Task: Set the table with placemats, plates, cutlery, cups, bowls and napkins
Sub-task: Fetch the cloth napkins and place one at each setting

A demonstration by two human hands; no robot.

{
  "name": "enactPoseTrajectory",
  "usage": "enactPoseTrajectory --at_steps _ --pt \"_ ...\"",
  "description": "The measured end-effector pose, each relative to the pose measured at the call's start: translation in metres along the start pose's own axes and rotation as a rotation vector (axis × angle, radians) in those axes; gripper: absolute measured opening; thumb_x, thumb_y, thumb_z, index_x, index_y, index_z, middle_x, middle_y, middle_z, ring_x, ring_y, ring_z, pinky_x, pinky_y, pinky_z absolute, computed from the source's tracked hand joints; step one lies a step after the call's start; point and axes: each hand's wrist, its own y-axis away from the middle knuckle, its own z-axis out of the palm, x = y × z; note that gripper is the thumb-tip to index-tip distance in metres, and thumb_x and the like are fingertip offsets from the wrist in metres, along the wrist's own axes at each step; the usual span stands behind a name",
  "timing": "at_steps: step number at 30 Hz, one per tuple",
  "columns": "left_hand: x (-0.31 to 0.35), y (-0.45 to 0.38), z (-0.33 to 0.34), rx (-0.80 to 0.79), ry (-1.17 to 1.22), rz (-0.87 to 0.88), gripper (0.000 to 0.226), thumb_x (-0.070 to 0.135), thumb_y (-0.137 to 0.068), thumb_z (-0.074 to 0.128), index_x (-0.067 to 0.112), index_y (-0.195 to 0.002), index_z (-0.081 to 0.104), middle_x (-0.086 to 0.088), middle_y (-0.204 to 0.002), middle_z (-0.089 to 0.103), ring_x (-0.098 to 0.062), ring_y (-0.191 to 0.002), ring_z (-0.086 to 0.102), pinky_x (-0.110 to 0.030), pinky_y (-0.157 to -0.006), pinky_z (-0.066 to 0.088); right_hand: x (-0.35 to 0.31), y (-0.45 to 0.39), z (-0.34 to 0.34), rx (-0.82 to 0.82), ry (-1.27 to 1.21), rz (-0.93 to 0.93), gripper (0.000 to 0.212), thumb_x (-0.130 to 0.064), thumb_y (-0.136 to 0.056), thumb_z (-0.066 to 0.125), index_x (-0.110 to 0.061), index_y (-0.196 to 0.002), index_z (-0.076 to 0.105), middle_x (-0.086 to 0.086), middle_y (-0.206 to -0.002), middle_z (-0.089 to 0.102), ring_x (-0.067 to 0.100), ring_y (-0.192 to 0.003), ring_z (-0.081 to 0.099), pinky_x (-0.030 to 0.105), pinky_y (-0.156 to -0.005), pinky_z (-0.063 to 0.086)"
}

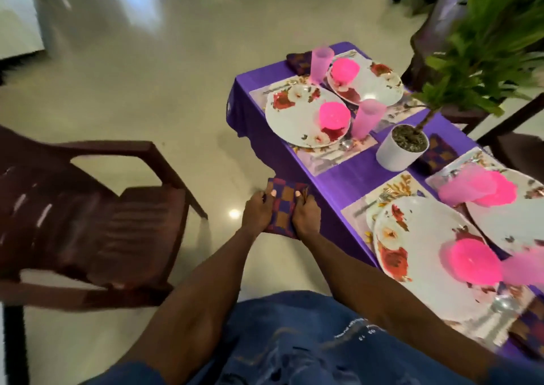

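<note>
Two hands are holding a folded checked napkin (pixel 284 209) off the near-left edge of the purple-clothed table (pixel 350 178): the left hand (pixel 258 212) is gripping its left side with the thumb on top, the right hand (pixel 306 215) is pinching its right side. On the table, floral plates (pixel 297 116) are carrying pink bowls (pixel 334 116), with pink cups (pixel 366 118) alongside.

Domestic dining area; a table (pixel 347 178) under a purple cloth carries four place settings. Brown plastic chair (pixel 88 208), potted plant (pixel 403 146) and glossy tiled floor (pixel 147 75) surround it.
</note>
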Motion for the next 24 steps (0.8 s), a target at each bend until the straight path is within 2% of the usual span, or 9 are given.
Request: enactPoseTrajectory --at_steps 2,6,9,12,15,18,20,22,24 --pt "0.003 -0.024 -0.015 -0.071 -0.038 0.045 0.036 0.044 -0.102 0.041 0.013 -0.107 0.058 -0.009 -0.106 0.067 -0.027 -0.094 0.065 -0.036 -0.081 0.054 -0.023 -0.006 0.008 0.061 -0.027 0.029 0.042 -0.046 -0.102 0.036 -0.010 -0.110 0.055 0.009 -0.105 0.065 0.030 -0.094 0.063 0.042 -0.083 0.051" --pt "0.037 -0.067 -0.015 -0.242 -0.058 0.081 0.029 0.026 -0.103 0.045 0.007 -0.120 0.058 0.000 -0.104 0.060 -0.017 -0.091 0.059 -0.025 -0.070 0.047 -0.043 -0.037 0.000 0.215 -0.092 0.124 0.042 -0.046 -0.103 0.035 -0.010 -0.110 0.055 0.001 -0.098 0.060 0.025 -0.090 0.060 0.036 -0.076 0.045" --pt "0.058 -0.091 0.006 -0.348 -0.041 0.126 0.026 0.025 -0.099 0.050 0.010 -0.119 0.058 -0.004 -0.110 0.065 -0.019 -0.097 0.064 -0.039 -0.084 0.056 -0.039 -0.059 -0.016 0.337 -0.169 0.195 0.043 -0.045 -0.103 0.034 -0.008 -0.109 0.055 0.005 -0.102 0.064 0.027 -0.091 0.060 0.038 -0.075 0.047" --pt "0.082 -0.111 0.038 -0.442 -0.116 0.191 0.026 0.024 -0.099 0.051 0.011 -0.120 0.058 -0.003 -0.110 0.064 -0.019 -0.098 0.061 -0.037 -0.087 0.052 -0.027 -0.084 -0.040 0.442 -0.257 0.285 0.037 -0.038 -0.104 0.037 -0.006 -0.113 0.054 0.004 -0.104 0.059 0.024 -0.092 0.055 0.031 -0.073 0.037" --pt "0.108 -0.133 0.074 -0.520 -0.109 0.233 0.024 0.022 -0.097 0.052 0.012 -0.118 0.059 -0.002 -0.110 0.065 -0.022 -0.101 0.061 -0.038 -0.089 0.051 -0.016 -0.109 -0.064 0.527 -0.412 0.392 0.030 -0.027 -0.097 0.044 -0.005 -0.115 0.054 0.008 -0.108 0.060 0.024 -0.092 0.053 0.031 -0.076 0.036" --pt "0.127 -0.144 0.100 -0.567 -0.121 0.267 0.025 0.018 -0.098 0.051 0.011 -0.120 0.058 0.000 -0.106 0.061 -0.023 -0.101 0.059 -0.034 -0.087 0.048 -0.009 -0.120 -0.077 0.573 -0.561 0.444 0.028 -0.019 -0.087 0.052 -0.007 -0.112 0.049 0.007 -0.097 0.062 0.023 -0.083 0.059 0.031 -0.069 0.041" --pt "0.139 -0.150 0.115 -0.600 -0.139 0.319 0.026 0.016 -0.098 0.053 0.010 -0.123 0.057 -0.003 -0.109 0.062 -0.023 -0.101 0.058 -0.033 -0.087 0.047 -0.004 -0.126 -0.084 0.609 -0.607 0.442 0.036 -0.015 -0.082 0.058 -0.007 -0.115 0.045 0.007 -0.098 0.063 0.024 -0.086 0.063 0.031 -0.066 0.048" --pt "0.147 -0.154 0.128 -0.642 -0.166 0.368 0.029 0.015 -0.095 0.055 0.010 -0.124 0.058 -0.008 -0.114 0.065 -0.025 -0.102 0.060 -0.036 -0.089 0.049 -0.001 -0.131 -0.090 0.654 -0.610 0.467 0.042 -0.012 -0.079 0.058 -0.010 -0.117 0.040 0.009 -0.102 0.063 0.026 -0.089 0.064 0.039 -0.073 0.056" --pt "0.152 -0.159 0.138 -0.677 -0.231 0.403 0.034 0.012 -0.092 0.057 0.012 -0.126 0.057 -0.011 -0.116 0.067 -0.028 -0.102 0.062 -0.037 -0.088 0.050 -0.002 -0.134 -0.100 0.715 -0.569 0.503 0.045 -0.008 -0.079 0.058 -0.011 -0.118 0.036 0.009 -0.104 0.060 0.028 -0.090 0.062 0.044 -0.080 0.055"
